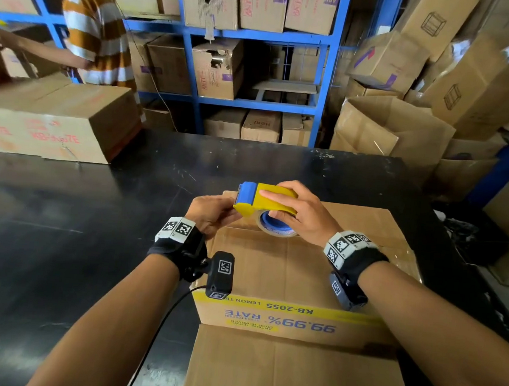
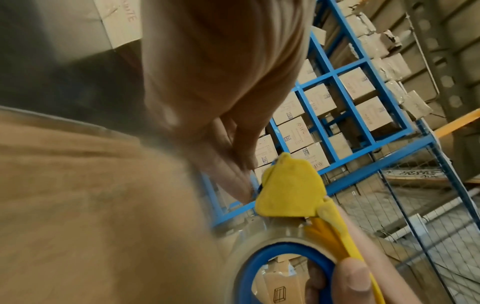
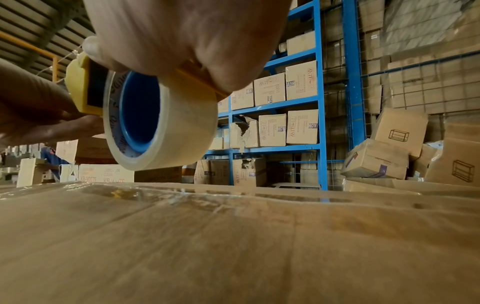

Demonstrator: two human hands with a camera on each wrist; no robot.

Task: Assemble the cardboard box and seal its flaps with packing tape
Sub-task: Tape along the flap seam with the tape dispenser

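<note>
A brown cardboard box with its printing upside down stands on the black table. Its top flaps lie flat, and clear tape glints along the seam. Just above the box's far part, my right hand grips a yellow and blue tape dispenser from on top, with the thumb in the blue core of the tape roll. My left hand pinches the dispenser's front end from the left. The roll hangs clear of the box top. I cannot see the loose tape end.
A cardboard panel sticks out at the box's near side. A large long box lies at the table's far left, and a person in a striped shirt stands behind it. Blue shelving full of boxes fills the back. Stacked boxes crowd the right.
</note>
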